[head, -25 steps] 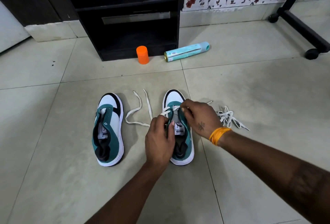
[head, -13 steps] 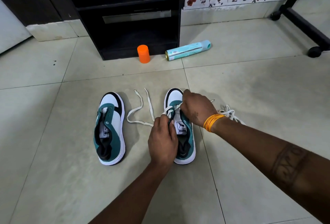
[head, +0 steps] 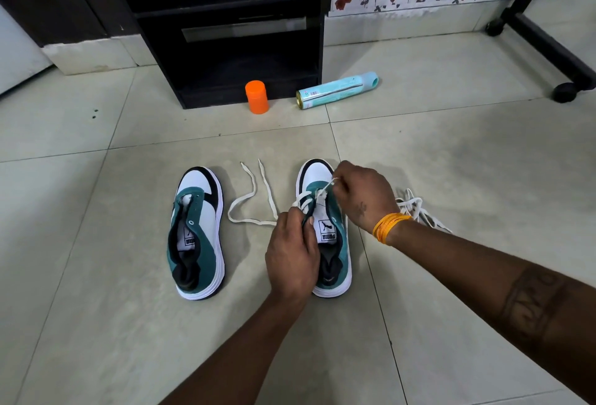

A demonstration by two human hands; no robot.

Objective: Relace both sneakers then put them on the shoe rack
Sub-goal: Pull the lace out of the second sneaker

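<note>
A: Where did the right sneaker [head: 325, 230] sit when you looked?

B: On the tiled floor [head: 451, 178], toe pointing away from the person, its long axis running straight out from them. The left sneaker [head: 196, 233] lay parallel beside it, well apart and with no lace in it.

A: And the hands?

B: The left hand [head: 292, 259] gripped the near-left edge of the eyelet row, fingers curled round it. The right hand [head: 364, 195] was further out, over the toe end, its fingers pinching the white lace [head: 329, 185] just above the first crossings.

A: So which way did the pull have to go?

B: I judged up and toward the toe, along the shoe's length, since the pinched end rose from the lowest eyelets and the right hand was nearer them. The lace's other end trailed left across the floor between the 2 sneakers. A second lace [head: 416, 207] lay bunched behind the right wrist.

A: And the rack?

B: The black shoe rack [head: 225, 49] stood beyond both.
</note>
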